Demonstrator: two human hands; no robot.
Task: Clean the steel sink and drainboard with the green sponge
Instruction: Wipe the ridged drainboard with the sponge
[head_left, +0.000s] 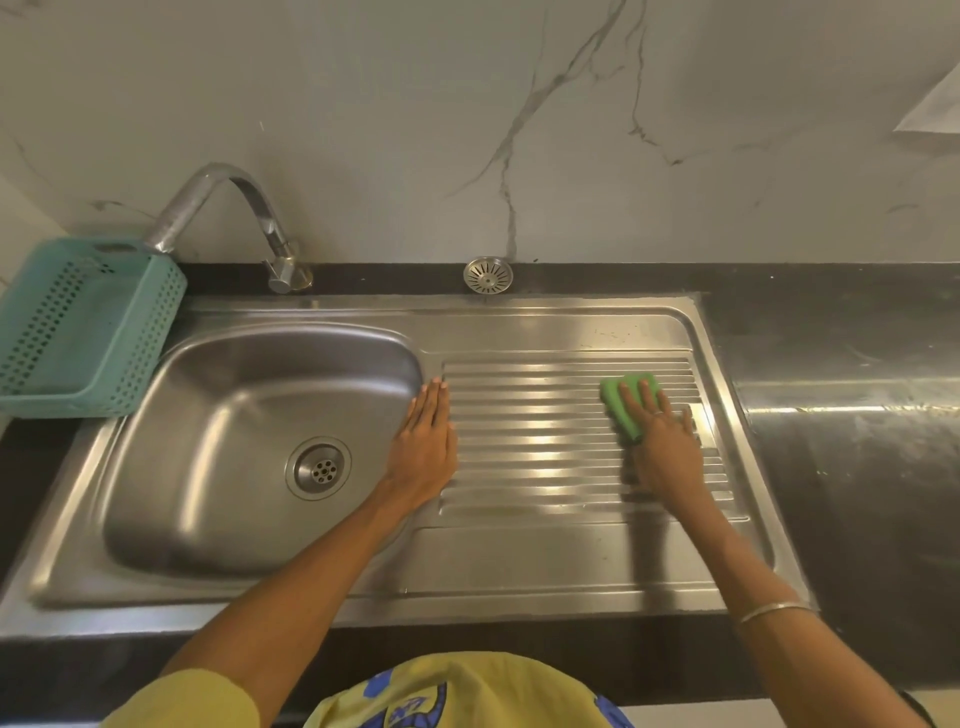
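Observation:
The steel sink bowl (218, 441) lies at the left, with a round drain (318, 467) in its floor. To its right runs the ribbed drainboard (540, 431). My right hand (662, 441) presses flat on the green sponge (621, 400) at the right end of the ribs, fingers spread over it. My left hand (428, 441) rests flat on the steel strip between bowl and drainboard, fingers together and straight, holding nothing.
A curved tap (223, 208) rises behind the bowl. A teal perforated basket (83, 327) stands at the left on the black counter (841, 415). A loose steel strainer (488, 274) lies against the marble wall behind the drainboard.

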